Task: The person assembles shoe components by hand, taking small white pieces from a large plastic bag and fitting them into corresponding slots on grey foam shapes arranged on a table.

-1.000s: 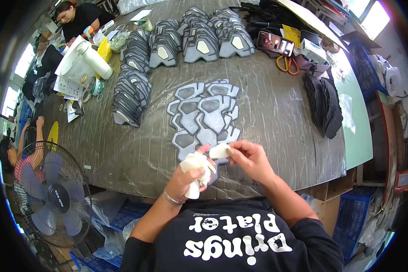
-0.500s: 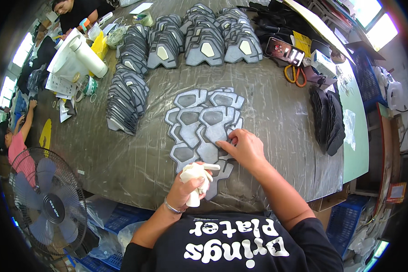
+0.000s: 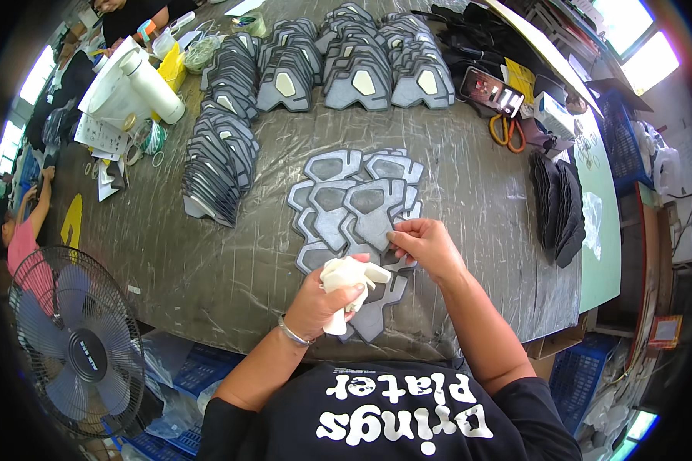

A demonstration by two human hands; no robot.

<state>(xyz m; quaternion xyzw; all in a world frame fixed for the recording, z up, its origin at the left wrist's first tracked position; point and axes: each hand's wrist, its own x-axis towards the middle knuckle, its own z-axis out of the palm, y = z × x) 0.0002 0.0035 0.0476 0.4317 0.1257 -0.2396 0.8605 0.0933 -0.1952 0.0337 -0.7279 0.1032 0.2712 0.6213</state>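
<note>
My left hand (image 3: 315, 306) is closed around a bunch of cream-white flat pieces (image 3: 349, 278), some poking out past the fingers. It hovers over the near end of a loose layer of grey panels (image 3: 324, 219) with angular cut-out openings, overlapping each other on the table. My right hand (image 3: 432, 247) has thumb and forefinger pinched at the lower right edge of the topmost grey panel (image 3: 372, 229). Under and beside that hand, parts of other panels are hidden. Nearest my body lies another grey panel (image 3: 371, 319), partly covered by the left hand's bunch.
Stacks of grey panels with cream inserts (image 3: 360, 84) line the far side; another stack (image 3: 219, 165) curves down the left. Orange-handled scissors (image 3: 507, 132), a phone (image 3: 490, 91) and black pieces (image 3: 557, 203) lie right. A fan (image 3: 84, 349) stands lower left; two other people are at left.
My left hand with the cream-white pieces has risen slightly toward the panels. My right thumb and forefinger have come together at the panel's edge. The whole view has shifted a little.
</note>
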